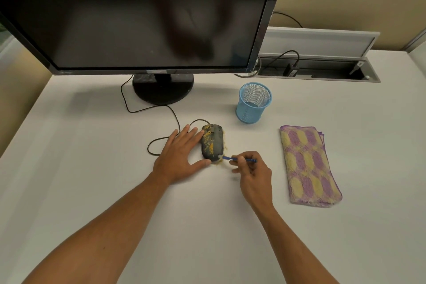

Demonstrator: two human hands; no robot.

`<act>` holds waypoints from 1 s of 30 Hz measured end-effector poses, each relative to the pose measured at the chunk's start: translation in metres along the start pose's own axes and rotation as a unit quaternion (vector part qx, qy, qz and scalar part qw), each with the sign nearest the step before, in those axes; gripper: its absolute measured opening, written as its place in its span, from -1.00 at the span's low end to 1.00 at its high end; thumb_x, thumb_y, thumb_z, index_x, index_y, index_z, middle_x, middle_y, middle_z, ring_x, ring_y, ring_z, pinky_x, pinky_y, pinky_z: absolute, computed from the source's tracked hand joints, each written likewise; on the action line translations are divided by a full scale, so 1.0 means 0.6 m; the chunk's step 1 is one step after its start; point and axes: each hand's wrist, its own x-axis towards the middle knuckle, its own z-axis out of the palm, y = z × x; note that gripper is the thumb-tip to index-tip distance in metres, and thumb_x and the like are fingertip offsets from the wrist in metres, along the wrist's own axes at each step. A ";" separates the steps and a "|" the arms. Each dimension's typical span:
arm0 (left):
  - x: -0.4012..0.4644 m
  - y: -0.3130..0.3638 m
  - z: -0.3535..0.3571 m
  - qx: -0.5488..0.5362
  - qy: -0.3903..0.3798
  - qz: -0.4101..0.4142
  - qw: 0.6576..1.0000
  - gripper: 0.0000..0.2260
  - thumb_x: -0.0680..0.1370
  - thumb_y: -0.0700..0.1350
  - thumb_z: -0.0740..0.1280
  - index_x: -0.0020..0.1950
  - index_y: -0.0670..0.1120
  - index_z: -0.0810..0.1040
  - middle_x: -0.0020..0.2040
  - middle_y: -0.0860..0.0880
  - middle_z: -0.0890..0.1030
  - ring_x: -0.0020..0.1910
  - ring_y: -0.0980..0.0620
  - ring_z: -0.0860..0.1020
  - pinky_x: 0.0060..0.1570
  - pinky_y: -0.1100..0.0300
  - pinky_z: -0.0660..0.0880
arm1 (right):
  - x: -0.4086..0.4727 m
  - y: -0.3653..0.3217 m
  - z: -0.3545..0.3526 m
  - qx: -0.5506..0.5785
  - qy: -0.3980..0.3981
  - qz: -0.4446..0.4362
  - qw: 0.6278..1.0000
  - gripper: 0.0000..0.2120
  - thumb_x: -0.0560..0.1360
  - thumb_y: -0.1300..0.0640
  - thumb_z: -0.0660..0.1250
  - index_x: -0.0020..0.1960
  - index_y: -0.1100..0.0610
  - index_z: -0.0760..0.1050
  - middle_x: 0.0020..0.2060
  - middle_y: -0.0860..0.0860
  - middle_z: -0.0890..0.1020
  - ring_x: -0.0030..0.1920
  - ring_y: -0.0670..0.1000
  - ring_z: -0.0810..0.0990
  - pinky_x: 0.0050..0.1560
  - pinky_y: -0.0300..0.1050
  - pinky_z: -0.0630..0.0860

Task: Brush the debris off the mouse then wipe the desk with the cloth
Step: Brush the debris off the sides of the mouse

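pale desk (92,168), beige partition behind, open cable tray along far edge at right. left to right: dark monitor (138,14) at far left, cord trailing to mouse (212,143) mid-desk, yellow debris (208,139) on its top and beside it. left hand (179,157) spread flat, fingers against the mouse's left side. right hand (252,172) pinches a blue brush (232,158), bristles at mouse's near right corner. blue mesh cup (253,102) beyond. folded purple-yellow cloth (309,165) toward the right edge, apart from the hands. near edge bare but for forearms.
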 end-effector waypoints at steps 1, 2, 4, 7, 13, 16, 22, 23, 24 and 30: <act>0.000 0.000 -0.001 -0.002 -0.002 -0.001 1.000 -0.21 0.47 0.46 0.13 0.58 0.10 0.05 0.59 0.09 0.10 0.56 0.15 -0.12 0.54 -0.01 -0.09 | 0.008 -0.007 -0.001 0.016 0.014 -0.004 1.000 -0.92 0.60 0.18 0.25 -0.06 0.08 0.49 -0.15 -0.03 0.70 -0.19 -0.07 0.69 -0.12 -0.15 0.61; 0.000 0.001 -0.001 -0.004 -0.004 -0.002 1.000 -0.21 0.47 0.46 0.13 0.58 0.10 0.05 0.59 0.09 0.09 0.56 0.16 -0.13 0.54 -0.01 -0.09 | 0.017 -0.014 -0.002 0.028 0.026 -0.008 0.999 -0.93 0.60 0.19 0.25 -0.04 0.12 0.49 -0.13 -0.02 0.70 -0.18 -0.07 0.69 -0.12 -0.18 0.61; 0.000 0.001 -0.001 -0.004 -0.006 -0.003 1.000 -0.21 0.47 0.46 0.13 0.58 0.11 0.03 0.59 0.10 0.09 0.56 0.17 -0.14 0.54 -0.01 -0.09 | 0.040 -0.027 -0.001 0.032 0.035 -0.015 0.999 -0.94 0.61 0.18 0.25 -0.03 0.13 0.48 -0.11 0.00 0.69 -0.17 -0.08 0.69 -0.11 -0.20 0.61; 0.000 0.000 0.000 0.000 -0.009 -0.005 1.000 -0.21 0.47 0.47 0.12 0.58 0.13 0.01 0.59 0.10 0.08 0.56 0.17 -0.15 0.55 0.00 -0.10 | 0.074 -0.034 0.009 0.014 0.026 -0.005 1.000 -0.92 0.61 0.12 0.25 -0.01 0.11 0.48 -0.11 -0.03 0.68 -0.17 -0.15 0.68 -0.07 -0.16 0.62; 0.001 -0.001 0.001 0.000 -0.006 -0.002 1.000 -0.20 0.46 0.48 0.11 0.58 0.12 0.03 0.59 0.10 0.09 0.56 0.16 -0.13 0.55 0.00 -0.09 | 0.124 -0.036 0.032 0.022 0.023 0.018 0.999 -0.91 0.62 0.10 0.22 -0.01 0.09 0.47 -0.10 -0.06 0.67 -0.14 -0.18 0.67 -0.04 -0.10 0.64; 0.002 -0.002 0.001 -0.002 -0.005 -0.003 1.000 -0.20 0.46 0.48 0.11 0.58 0.12 0.03 0.59 0.09 0.09 0.56 0.16 -0.13 0.55 0.00 -0.09 | 0.132 -0.034 0.035 0.021 0.012 0.038 0.999 -0.92 0.63 0.11 0.21 -0.01 0.06 0.45 -0.07 0.01 0.67 -0.10 -0.11 0.68 -0.06 -0.10 0.64; 0.002 -0.003 0.003 0.004 -0.008 -0.003 1.000 -0.21 0.47 0.48 0.10 0.59 0.12 0.02 0.59 0.10 0.07 0.56 0.17 -0.15 0.55 0.00 -0.09 | 0.109 -0.011 0.027 0.031 0.006 0.077 0.997 -0.89 0.63 0.08 0.21 0.00 0.09 0.48 -0.10 0.04 0.70 -0.14 -0.04 0.70 0.01 0.03 0.64; 0.002 -0.003 0.003 0.004 -0.007 -0.002 1.000 -0.21 0.47 0.47 0.10 0.59 0.11 0.02 0.59 0.10 0.07 0.56 0.17 -0.15 0.55 0.00 -0.09 | 0.102 -0.008 0.025 0.044 0.007 0.083 0.996 -0.89 0.63 0.08 0.21 -0.01 0.08 0.48 -0.11 0.04 0.70 -0.14 -0.04 0.70 0.02 0.05 0.63; 0.002 -0.003 0.003 0.003 -0.006 -0.002 1.000 -0.21 0.47 0.47 0.10 0.59 0.11 0.02 0.59 0.10 0.07 0.56 0.17 -0.15 0.55 0.00 -0.09 | 0.095 -0.004 0.023 0.058 0.008 0.089 0.994 -0.89 0.63 0.09 0.22 -0.01 0.08 0.48 -0.12 0.04 0.70 -0.14 -0.03 0.70 0.03 0.07 0.63; 0.003 -0.004 0.004 0.014 -0.011 -0.001 1.000 -0.21 0.47 0.48 0.08 0.59 0.11 0.00 0.59 0.10 0.05 0.56 0.17 -0.16 0.55 0.00 -0.09 | 0.049 0.010 0.016 0.151 0.019 0.125 0.980 -0.89 0.63 0.15 0.22 0.01 0.16 0.49 -0.16 0.06 0.72 -0.11 0.05 0.71 0.06 0.11 0.61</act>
